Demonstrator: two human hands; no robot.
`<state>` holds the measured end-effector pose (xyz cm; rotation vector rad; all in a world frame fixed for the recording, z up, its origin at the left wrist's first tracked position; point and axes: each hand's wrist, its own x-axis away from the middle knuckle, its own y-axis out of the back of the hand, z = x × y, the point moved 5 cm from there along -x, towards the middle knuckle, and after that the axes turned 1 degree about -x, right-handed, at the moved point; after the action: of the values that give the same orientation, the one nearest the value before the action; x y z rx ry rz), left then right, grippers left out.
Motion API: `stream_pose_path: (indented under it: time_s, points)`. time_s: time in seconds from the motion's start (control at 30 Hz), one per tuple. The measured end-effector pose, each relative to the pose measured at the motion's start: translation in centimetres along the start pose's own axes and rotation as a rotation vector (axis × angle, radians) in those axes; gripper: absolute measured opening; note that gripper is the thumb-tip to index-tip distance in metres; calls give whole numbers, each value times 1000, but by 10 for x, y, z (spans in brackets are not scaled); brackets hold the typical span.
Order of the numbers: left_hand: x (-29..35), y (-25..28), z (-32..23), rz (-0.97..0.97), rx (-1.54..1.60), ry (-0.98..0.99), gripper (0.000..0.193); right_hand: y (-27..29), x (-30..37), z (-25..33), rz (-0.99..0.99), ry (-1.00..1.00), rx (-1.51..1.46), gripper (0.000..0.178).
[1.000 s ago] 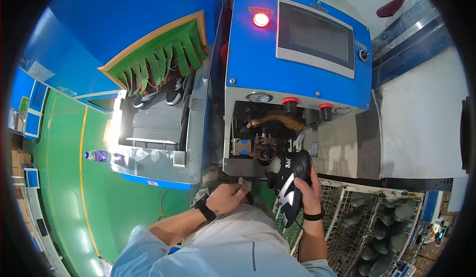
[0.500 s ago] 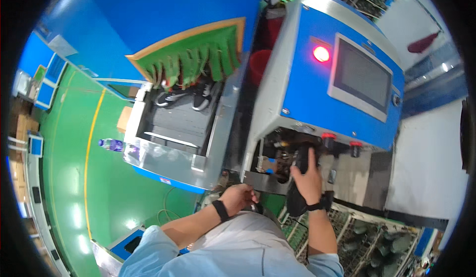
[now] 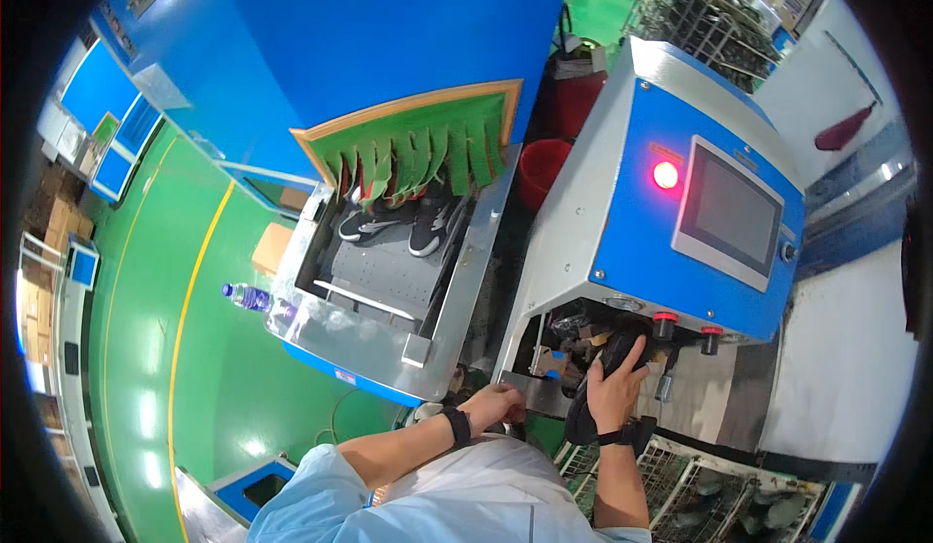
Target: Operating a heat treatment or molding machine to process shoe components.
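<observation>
Head view shows, right of lower centre, the right hand [image 3: 612,399] wrapped around a black shoe [image 3: 581,419] at the blue machine's [image 3: 641,251] opening, while the left hand [image 3: 494,407], lower centre, curls, contents impossible to tell.

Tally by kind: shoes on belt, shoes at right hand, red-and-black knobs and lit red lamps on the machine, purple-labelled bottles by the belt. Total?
Shoes on belt: 2 in plain view
Shoe at right hand: 1
Knobs: 2
Lit lamp: 1
Bottle: 1
Total: 7
</observation>
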<state>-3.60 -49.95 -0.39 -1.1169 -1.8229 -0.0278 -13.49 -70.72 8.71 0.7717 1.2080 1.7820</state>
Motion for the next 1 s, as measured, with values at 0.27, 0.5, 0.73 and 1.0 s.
stream_pose_path:
  time_s: [0.27, 0.5, 0.73, 1.0]
  points:
    - [12, -48, 3, 362, -204, 18, 60, 17, 100, -11, -196, 214, -101, 99]
    - [29, -61, 25, 690, 2, 507, 73, 71, 202, 0, 196, 324, -145, 84]
    - [17, -25, 51, 458, -149, 332, 40, 1, 131, -42, 401, -302, -1189, 46]
    - [28, 33, 9, 191, -280, 107, 40, 22, 156, -68, -3, -352, -1842, 78]
